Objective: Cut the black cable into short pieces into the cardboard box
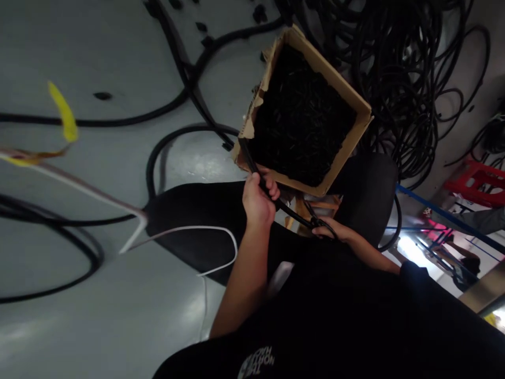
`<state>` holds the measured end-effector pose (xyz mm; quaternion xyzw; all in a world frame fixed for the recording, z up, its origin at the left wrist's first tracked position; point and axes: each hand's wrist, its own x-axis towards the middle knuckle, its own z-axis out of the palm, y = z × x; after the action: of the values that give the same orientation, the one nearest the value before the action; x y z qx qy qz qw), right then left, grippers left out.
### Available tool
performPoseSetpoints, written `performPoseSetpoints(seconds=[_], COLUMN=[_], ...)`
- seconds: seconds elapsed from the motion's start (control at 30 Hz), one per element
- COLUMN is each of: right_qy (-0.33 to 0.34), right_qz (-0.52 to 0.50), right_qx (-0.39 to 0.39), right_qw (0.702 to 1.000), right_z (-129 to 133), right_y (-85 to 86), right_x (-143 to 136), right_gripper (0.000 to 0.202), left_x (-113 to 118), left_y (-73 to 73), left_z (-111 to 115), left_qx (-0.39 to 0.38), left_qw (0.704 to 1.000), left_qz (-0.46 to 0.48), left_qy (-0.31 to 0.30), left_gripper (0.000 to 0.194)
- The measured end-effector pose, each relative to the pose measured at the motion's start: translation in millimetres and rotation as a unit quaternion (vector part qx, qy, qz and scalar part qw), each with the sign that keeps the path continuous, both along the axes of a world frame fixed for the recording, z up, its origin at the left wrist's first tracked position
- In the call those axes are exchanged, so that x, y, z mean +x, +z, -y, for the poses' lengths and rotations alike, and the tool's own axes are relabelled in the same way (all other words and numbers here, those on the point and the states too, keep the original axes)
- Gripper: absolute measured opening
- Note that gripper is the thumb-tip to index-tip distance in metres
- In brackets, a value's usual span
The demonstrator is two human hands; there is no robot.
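Observation:
My left hand [259, 200] is wrapped round a black cable [292, 212], just below the near corner of an open cardboard box [345, 87]. The cable slants from the box's edge down to my right hand [325, 229]. Closed in my right hand is a dark tool with looped handles, which looks like scissors or cutters, touching the cable. Its jaws are hard to make out. Many short black pieces [303, 121] lie inside the box.
Long black cables [130, 121] curve across the grey floor, with a large tangled pile [398, 68] beyond the box. A white strap [94, 192] with a yellow strip [65, 113] is at the left. A red plastic object [477, 181] and another person [467, 266] are at the right.

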<state>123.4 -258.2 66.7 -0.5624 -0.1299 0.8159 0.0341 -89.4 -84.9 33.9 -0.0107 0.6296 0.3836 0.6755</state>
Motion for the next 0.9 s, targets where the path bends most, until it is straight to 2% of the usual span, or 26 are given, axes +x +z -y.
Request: performPoseSetpoints(seconds=[0.13,0.27,0.4,0.57,0.67,0.73,0.9], right_qy=[0.002,-0.001,0.008,-0.047,-0.055,-0.056,-0.036], right_qz=[-0.031,-0.002,0.0,0.007,0.011,0.016,0.043], right_qx=[-0.058,-0.086,-0.119,-0.172,-0.184,-0.169,-0.097], right_qw=[0.998,0.996,0.993,0.984,0.981,0.984,0.994], right_z=[15,26,25,23,29,33,37], right_y=[30.0,58.3,86.2,112.5,117.2,115.2,95.5], right_x=[3,7,10,11,9,7,5], right_gripper=[0.064,0.065,0.068,0.071,0.074,0.073,0.066], left_x=[15,31,45,63,71,75,79], left_y=[23.5,50.5,72.9,102.9,117.2,120.2,105.7], left_z=[34,64,83,101,108,111,108], left_qx=[0.02,0.019,0.0,0.036,0.06,0.073,0.094], left_qw=[0.999,0.998,0.996,0.99,0.984,0.98,0.976], left_qz=[-0.026,-0.049,-0.064,-0.089,-0.099,-0.1,-0.045], left_qy=[-0.005,-0.03,-0.068,-0.104,-0.138,-0.157,-0.194], left_gripper=[0.061,0.069,0.069,0.069,0.065,0.063,0.066])
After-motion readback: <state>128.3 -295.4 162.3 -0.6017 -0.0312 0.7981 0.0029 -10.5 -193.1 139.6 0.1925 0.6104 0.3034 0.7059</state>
